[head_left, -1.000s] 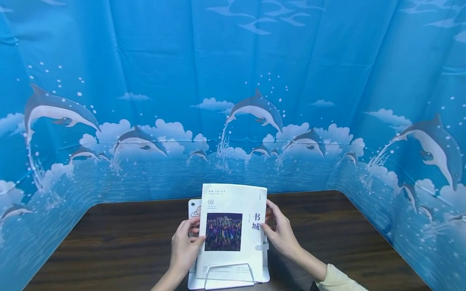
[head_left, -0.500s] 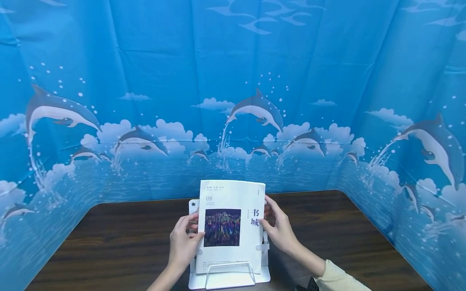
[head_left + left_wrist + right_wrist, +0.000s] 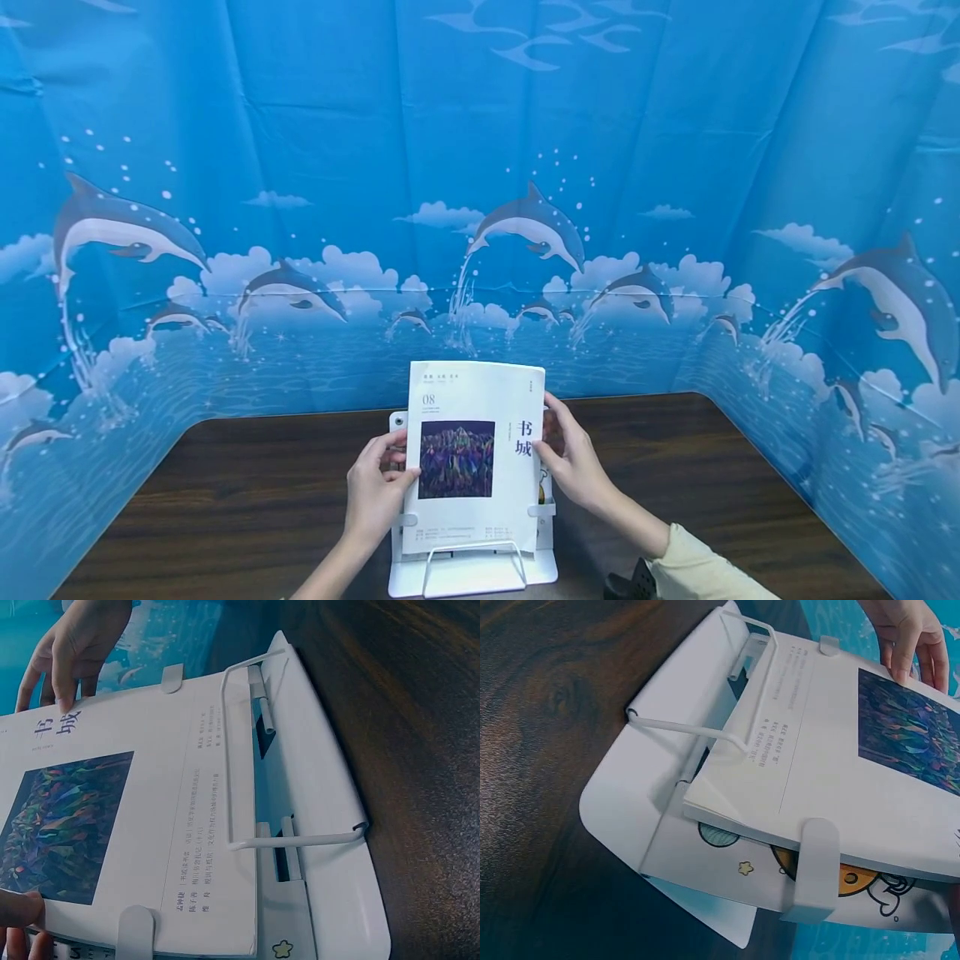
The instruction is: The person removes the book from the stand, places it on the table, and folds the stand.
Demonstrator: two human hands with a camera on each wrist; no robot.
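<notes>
A white magazine (image 3: 513, 492), with a dark colourful picture on its cover, leans upright against a white book stand (image 3: 538, 568). My left hand (image 3: 375, 487) pinches its left edge, thumb on the cover and fingers behind. At the opposite edge my right hand (image 3: 577, 462) grips the same way, higher up. Two side clips (image 3: 819, 859) of the stand overlap the cover's edges. The wire bar (image 3: 226, 765) crosses in front of the lower cover, and the magazine's bottom edge stands above the stand's base. My fingertips behind the magazine are partly hidden.
The stand's back plate (image 3: 682, 859) has cartoon drawings. A dark wood table (image 3: 247, 500) lies beneath, with a blue dolphin-print curtain (image 3: 337, 167) around its far and side edges. A black object (image 3: 633, 583) sits by the right sleeve.
Both hands have raised the magazine up along the stand, and its lower edge now sits higher behind the wire bar. The stand stays in place.
</notes>
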